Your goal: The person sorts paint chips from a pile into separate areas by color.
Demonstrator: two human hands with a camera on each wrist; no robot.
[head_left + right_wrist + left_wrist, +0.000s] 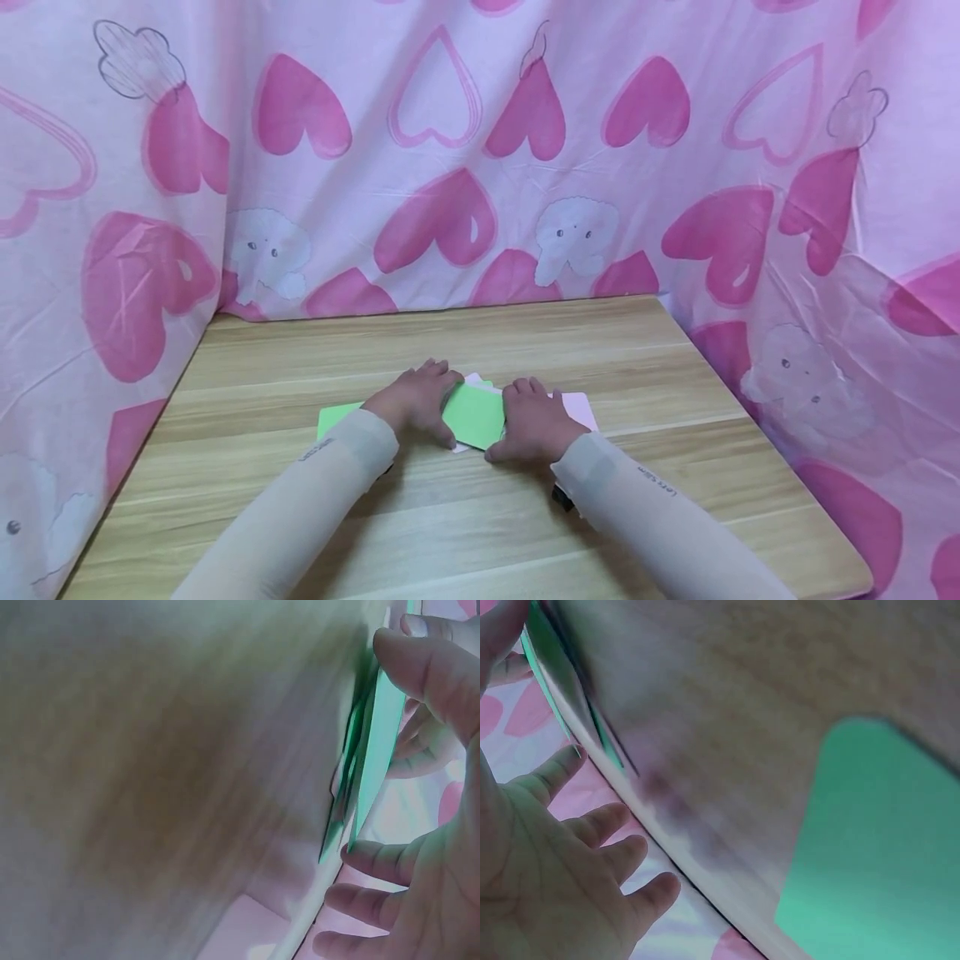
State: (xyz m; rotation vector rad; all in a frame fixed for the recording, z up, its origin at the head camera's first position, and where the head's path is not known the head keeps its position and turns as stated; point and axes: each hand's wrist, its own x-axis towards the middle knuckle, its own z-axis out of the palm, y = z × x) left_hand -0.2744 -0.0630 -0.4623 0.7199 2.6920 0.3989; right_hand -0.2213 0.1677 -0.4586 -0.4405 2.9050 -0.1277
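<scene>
The upper green card (474, 417) is at the middle of the surface (465, 517), between the 2 hands, its bright face turned up. Lower cards (349, 772) lie beneath it, green and pale pink; their edges peek out past its far edge, and a pale pink tip shows at its near edge. From the right wrist, the upper green card looks lifted at an angle over them.

The left hand (420, 400) holds the card's left edge, thumb at the near corner and index finger toward the far corner; its other 3 fingers are spread. The right hand (536, 421) holds the right edge likewise, pinching it between thumb and index finger, with the remaining fingers spread apart and slightly bent.

To the left, the left green card (337, 417) lies flat, partly hidden behind the left hand and wrist; its rounded corner shows clearly from the left wrist. To the right, a pink card (579, 410) lies flat, partly covered by the right hand.

2 pale sleeves (660, 508) reach in from the near side, with dark lettering on each. A small dark object (562, 498) sits under the right wrist. The surface has a wood grain. Pink cloth (442, 83) with hearts hangs along the left, far and right sides.
</scene>
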